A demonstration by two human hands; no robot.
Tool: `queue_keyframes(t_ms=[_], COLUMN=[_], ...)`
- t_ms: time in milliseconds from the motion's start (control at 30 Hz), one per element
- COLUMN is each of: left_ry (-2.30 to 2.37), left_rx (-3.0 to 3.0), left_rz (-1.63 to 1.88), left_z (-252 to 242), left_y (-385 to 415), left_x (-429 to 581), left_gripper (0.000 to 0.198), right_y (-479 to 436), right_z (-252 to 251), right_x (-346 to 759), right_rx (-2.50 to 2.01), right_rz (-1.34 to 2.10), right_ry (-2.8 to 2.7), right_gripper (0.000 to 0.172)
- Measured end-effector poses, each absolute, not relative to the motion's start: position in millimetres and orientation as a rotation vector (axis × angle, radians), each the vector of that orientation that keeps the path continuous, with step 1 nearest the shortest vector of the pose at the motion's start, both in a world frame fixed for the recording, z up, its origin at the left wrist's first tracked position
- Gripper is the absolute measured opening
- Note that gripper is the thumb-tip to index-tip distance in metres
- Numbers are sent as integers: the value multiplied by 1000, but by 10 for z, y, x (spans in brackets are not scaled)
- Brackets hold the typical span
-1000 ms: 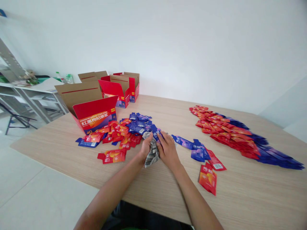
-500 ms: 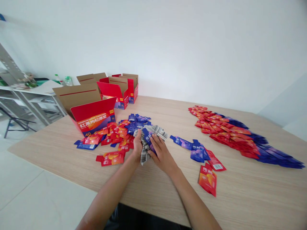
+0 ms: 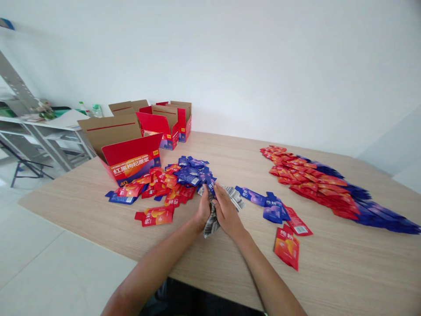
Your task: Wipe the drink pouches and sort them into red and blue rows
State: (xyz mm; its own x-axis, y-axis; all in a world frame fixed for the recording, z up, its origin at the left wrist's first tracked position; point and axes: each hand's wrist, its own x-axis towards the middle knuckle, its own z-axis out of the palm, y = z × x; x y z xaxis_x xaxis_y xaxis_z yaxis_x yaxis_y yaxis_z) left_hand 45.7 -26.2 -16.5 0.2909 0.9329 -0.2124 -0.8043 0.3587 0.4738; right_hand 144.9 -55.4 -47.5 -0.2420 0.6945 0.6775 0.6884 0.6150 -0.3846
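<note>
My left hand (image 3: 204,210) is closed around a grey-and-white striped cloth (image 3: 212,224), whose loose folds hang below and spread out to the right. A blue drink pouch (image 3: 210,183) is pressed between my palms, its spouted top end poking out beyond the fingertips. My right hand (image 3: 227,211) is wrapped over the pouch from the right, fingers together, with cloth behind it. Just past my hands lies a heap of blue pouches (image 3: 189,175) and red pouches (image 3: 159,181). The lower part of the held pouch is hidden by my fingers.
An open red carton (image 3: 134,164) stands left of the heap, with more open cartons (image 3: 164,127) behind it. A few loose blue (image 3: 272,210) and red pouches (image 3: 287,246) lie to the right. Long overlapping rows of red (image 3: 315,188) and blue pouches (image 3: 384,215) fill the far right.
Both hands have moved slightly right and closer to each other. The blue pouch, face-up in the cloth before, is now squeezed between the palms with mostly its top end showing.
</note>
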Motion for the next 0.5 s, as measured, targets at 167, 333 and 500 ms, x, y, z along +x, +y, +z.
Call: queue_keyframes(t_ms=[167,333,500], left_ry=[453,457,423], left_rx=[217,215,242], left_rz=[1264,1369,1340], left_z=[-59,96,153], left_y=[-152,-102,-128], left_x=[299,144,110], left_gripper=[67,65,67], right_y=[-581,-643,-675], right_z=[-434,-358,-377], right_x=[1420,1378,1384], right_rx=[-994,-950,-975], right_rz=[29,135,192], right_ry=[-2046,-2066,-2007], right_gripper=[58,54,50])
